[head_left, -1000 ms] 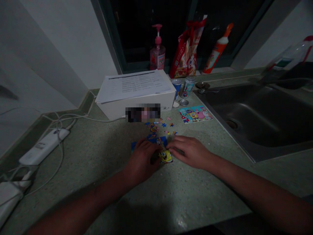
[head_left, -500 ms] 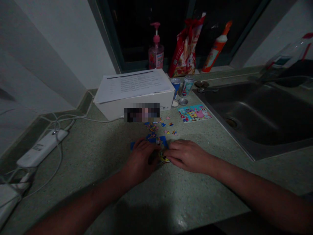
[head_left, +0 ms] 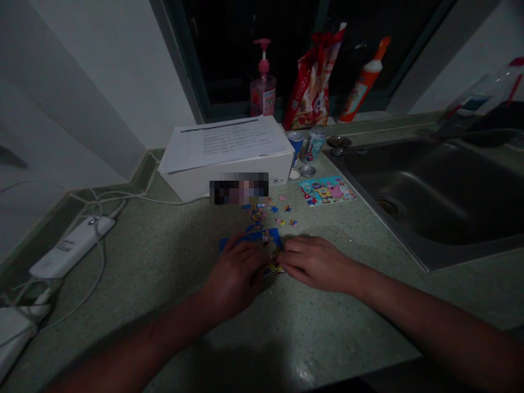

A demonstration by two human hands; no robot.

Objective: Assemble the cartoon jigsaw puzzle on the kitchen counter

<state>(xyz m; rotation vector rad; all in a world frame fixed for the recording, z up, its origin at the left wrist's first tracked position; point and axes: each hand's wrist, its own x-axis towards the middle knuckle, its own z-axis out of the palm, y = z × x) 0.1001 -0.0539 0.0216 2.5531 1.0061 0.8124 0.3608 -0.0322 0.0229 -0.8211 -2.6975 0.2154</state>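
Note:
A partly joined jigsaw puzzle (head_left: 271, 236) with a blue upper border lies flat on the counter between my hands. My left hand (head_left: 237, 273) curls over its left and lower part, fingers bent and closed, covering much of it. From the right, my right hand (head_left: 315, 263) has its fingers pressed together at the puzzle's right edge, by a yellow patch. The fingertips of both hands almost meet there, and any single piece between them is hidden. Just beyond lie several loose puzzle pieces (head_left: 257, 213). A colourful cartoon picture card (head_left: 327, 191) rests farther right.
Behind the pieces stands a white box (head_left: 229, 177) with printed paper on top. Two cans (head_left: 314, 144) and their lids (head_left: 308, 171) sit beside it. A steel sink (head_left: 409, 191) is on the right; a power strip (head_left: 71, 246) and cables lie left. Bottles and a red bag (head_left: 313, 82) line the sill.
My left hand's fingers and thumb have drawn slightly closer together over the puzzle's lower part. My right hand stays nearly in place. The view has shifted very slightly.

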